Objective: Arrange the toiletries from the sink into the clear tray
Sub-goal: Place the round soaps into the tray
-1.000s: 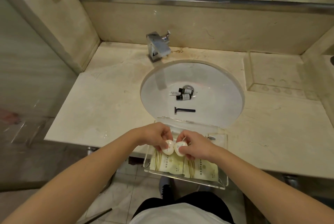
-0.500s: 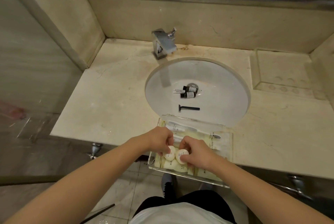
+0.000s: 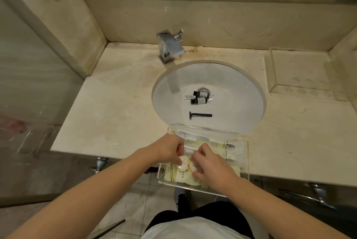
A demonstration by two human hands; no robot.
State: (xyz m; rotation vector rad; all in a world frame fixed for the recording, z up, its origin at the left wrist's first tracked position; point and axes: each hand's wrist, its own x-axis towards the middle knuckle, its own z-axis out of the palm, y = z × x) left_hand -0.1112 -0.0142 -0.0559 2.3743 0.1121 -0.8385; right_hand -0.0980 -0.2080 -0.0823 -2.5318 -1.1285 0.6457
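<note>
A clear tray (image 3: 243, 158) sits at the counter's front edge, overhanging it. Inside lie cream sachets (image 3: 180, 176) and white wrapped tubes (image 3: 218, 141). My left hand (image 3: 170, 150) pinches a round white soap (image 3: 183, 162) over the tray's near left part. My right hand (image 3: 210, 163) pinches a second round soap (image 3: 193, 166) right beside it. In the white sink (image 3: 231, 88), two small dark bottles (image 3: 200, 97) and a small white tube (image 3: 189, 96) lie by the drain. A dark blue razor (image 3: 201, 115) lies nearer me.
A chrome faucet (image 3: 170, 45) stands behind the basin. A second clear tray (image 3: 301, 72) sits at the back right of the marble counter (image 3: 116, 107). A mirror spans the back wall, a glass panel stands at left, and drawer handles (image 3: 316, 192) show below the counter.
Both hands have lowered the two soaps a little further into the tray and closer to the sachets. The camera has tilted slightly; sink items have not moved.
</note>
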